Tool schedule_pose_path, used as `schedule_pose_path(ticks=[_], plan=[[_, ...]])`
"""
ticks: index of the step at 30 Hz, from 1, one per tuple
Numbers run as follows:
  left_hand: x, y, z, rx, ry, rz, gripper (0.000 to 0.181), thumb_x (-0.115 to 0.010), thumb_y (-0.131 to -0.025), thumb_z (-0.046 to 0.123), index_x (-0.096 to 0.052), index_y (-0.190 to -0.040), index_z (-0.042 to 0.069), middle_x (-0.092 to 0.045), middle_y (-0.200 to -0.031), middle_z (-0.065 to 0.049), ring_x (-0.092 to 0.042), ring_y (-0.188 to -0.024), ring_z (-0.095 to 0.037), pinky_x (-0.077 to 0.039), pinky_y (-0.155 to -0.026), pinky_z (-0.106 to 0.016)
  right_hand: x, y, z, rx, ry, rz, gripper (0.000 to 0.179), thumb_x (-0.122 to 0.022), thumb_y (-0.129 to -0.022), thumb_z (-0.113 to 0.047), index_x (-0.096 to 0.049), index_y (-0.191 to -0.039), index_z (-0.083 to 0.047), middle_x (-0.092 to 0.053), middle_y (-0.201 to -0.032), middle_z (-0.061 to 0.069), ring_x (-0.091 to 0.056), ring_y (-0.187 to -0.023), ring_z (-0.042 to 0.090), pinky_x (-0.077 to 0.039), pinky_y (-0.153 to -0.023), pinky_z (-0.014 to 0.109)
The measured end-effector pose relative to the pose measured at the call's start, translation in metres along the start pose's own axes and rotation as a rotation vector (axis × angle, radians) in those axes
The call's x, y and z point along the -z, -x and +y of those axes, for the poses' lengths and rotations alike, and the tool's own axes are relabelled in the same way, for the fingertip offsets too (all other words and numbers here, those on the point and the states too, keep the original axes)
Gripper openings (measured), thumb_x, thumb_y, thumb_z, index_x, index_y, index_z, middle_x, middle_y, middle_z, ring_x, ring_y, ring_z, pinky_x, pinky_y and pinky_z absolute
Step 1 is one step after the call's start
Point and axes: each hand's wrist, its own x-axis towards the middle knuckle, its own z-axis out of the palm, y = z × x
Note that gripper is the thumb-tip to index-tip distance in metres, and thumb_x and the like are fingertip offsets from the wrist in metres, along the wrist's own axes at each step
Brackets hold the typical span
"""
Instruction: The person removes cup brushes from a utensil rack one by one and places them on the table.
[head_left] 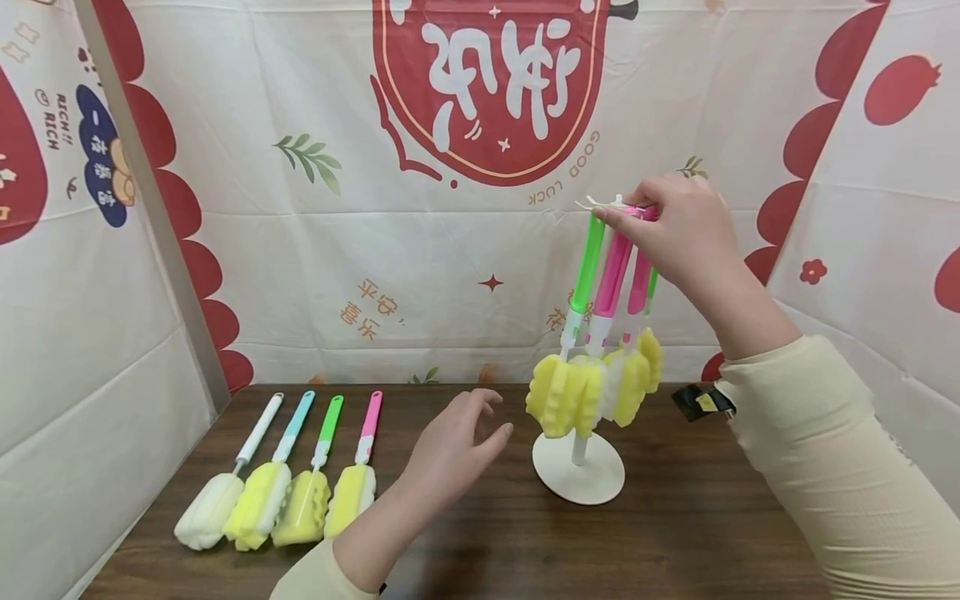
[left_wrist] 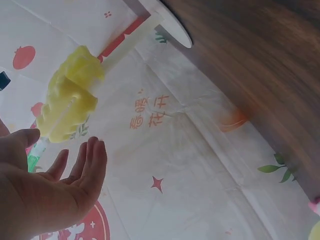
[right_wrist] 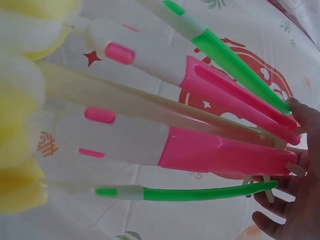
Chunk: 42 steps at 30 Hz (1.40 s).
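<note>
A white stand with a round base (head_left: 553, 482) has several bottle brushes hanging from its hooked top. Their handles are green (head_left: 588, 262) and pink (head_left: 614, 271), above yellow and white sponge heads (head_left: 566, 396). My right hand (head_left: 686, 229) holds the top of the stand, its thumb against the end of a green handle (right_wrist: 240, 72) and its other fingers around the hooks. Left of the base, my left hand (head_left: 453, 450) hovers over the table with fingers loosely bent, holding nothing. The left wrist view shows its palm (left_wrist: 45, 200) turned up below a yellow sponge head (left_wrist: 67, 107).
On the left of the dark wooden table (head_left: 480, 554), more bottle brushes lie in a row, with a white handle (head_left: 260, 427), a blue handle (head_left: 295, 425), a green handle (head_left: 328, 427) and a pink handle (head_left: 371, 423). Printed cloth (head_left: 420, 250) hangs behind.
</note>
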Motion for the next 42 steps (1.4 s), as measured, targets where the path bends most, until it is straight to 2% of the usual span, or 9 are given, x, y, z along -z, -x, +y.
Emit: schedule_pose_path(ticks=[8, 12, 18, 25, 28, 31, 36, 42], plan=[[-0.007, -0.005, 0.005, -0.029, 0.045, 0.055, 0.035, -0.064, -0.093, 0.032, -0.057, -0.122, 0.013, -0.058, -0.112, -0.002, -0.059, -0.1, -0.018, -0.05, -0.085, -0.039, 0.002, 0.001, -0.003, -0.044, -0.057, -0.05, 0.054, -0.061, -0.089, -0.053, -0.065, -0.109, -0.003, -0.055, -0.105, 0.014, -0.049, -0.1, 0.031, -0.054, -0.066, 0.039], [-0.011, -0.009, 0.009, -0.034, 0.082, 0.054, 0.035, -0.065, -0.093, 0.031, -0.057, -0.121, 0.012, -0.057, -0.114, -0.003, -0.058, -0.105, -0.02, -0.049, -0.087, -0.04, 0.001, 0.002, 0.001, -0.063, -0.098, -0.067, 0.054, -0.061, -0.09, -0.052, -0.063, -0.113, -0.003, -0.054, -0.107, 0.014, -0.051, -0.097, 0.03, -0.054, -0.068, 0.04], [-0.017, -0.012, 0.015, -0.018, 0.119, 0.044, 0.036, -0.065, -0.093, 0.03, -0.056, -0.122, 0.01, -0.054, -0.118, -0.004, -0.056, -0.105, -0.02, -0.049, -0.086, -0.04, 0.002, 0.005, 0.007, -0.062, -0.129, -0.092, 0.057, -0.062, -0.09, -0.05, -0.061, -0.121, -0.003, -0.051, -0.113, 0.015, -0.049, -0.101, 0.032, -0.055, -0.071, 0.045], [-0.022, -0.014, 0.021, -0.022, 0.146, 0.064, 0.036, -0.066, -0.092, 0.031, -0.055, -0.12, 0.01, -0.053, -0.118, -0.002, -0.054, -0.106, -0.019, -0.048, -0.087, -0.038, 0.013, 0.005, 0.006, -0.019, -0.148, -0.172, 0.054, -0.061, -0.093, -0.042, -0.058, -0.133, -0.005, -0.051, -0.126, 0.019, -0.045, -0.112, 0.037, -0.053, -0.078, 0.053], [-0.025, -0.016, 0.022, -0.038, 0.148, 0.084, 0.037, -0.068, -0.091, 0.029, -0.055, -0.119, 0.009, -0.053, -0.118, -0.002, -0.054, -0.105, -0.019, -0.048, -0.087, -0.037, 0.017, 0.004, 0.006, 0.02, -0.152, -0.19, 0.049, -0.061, -0.095, -0.036, -0.059, -0.132, -0.005, -0.051, -0.134, 0.017, -0.04, -0.122, 0.037, -0.05, -0.083, 0.058], [-0.028, -0.018, 0.023, -0.05, 0.155, 0.095, 0.038, -0.07, -0.091, 0.027, -0.054, -0.12, 0.008, -0.054, -0.119, -0.005, -0.054, -0.106, -0.021, -0.048, -0.087, -0.037, 0.021, 0.004, 0.006, 0.053, -0.151, -0.206, 0.044, -0.062, -0.095, -0.031, -0.061, -0.131, -0.005, -0.051, -0.136, 0.016, -0.038, -0.126, 0.037, -0.049, -0.084, 0.06], [-0.033, -0.021, 0.024, -0.047, 0.178, 0.092, 0.042, -0.071, -0.09, 0.024, -0.053, -0.122, 0.006, -0.053, -0.121, -0.008, -0.053, -0.108, -0.025, -0.047, -0.089, -0.038, 0.028, 0.001, 0.009, 0.091, -0.134, -0.263, 0.043, -0.065, -0.094, -0.025, -0.06, -0.133, -0.009, -0.053, -0.13, 0.018, -0.04, -0.12, 0.038, -0.048, -0.084, 0.059], [-0.037, -0.025, 0.03, -0.024, 0.192, 0.11, 0.046, -0.075, -0.087, 0.026, -0.052, -0.124, 0.008, -0.052, -0.121, -0.003, -0.052, -0.112, -0.022, -0.046, -0.094, -0.038, 0.035, -0.006, 0.01, 0.132, -0.083, -0.304, 0.043, -0.067, -0.093, -0.024, -0.06, -0.132, -0.007, -0.055, -0.125, 0.021, -0.043, -0.116, 0.04, -0.048, -0.084, 0.06]])
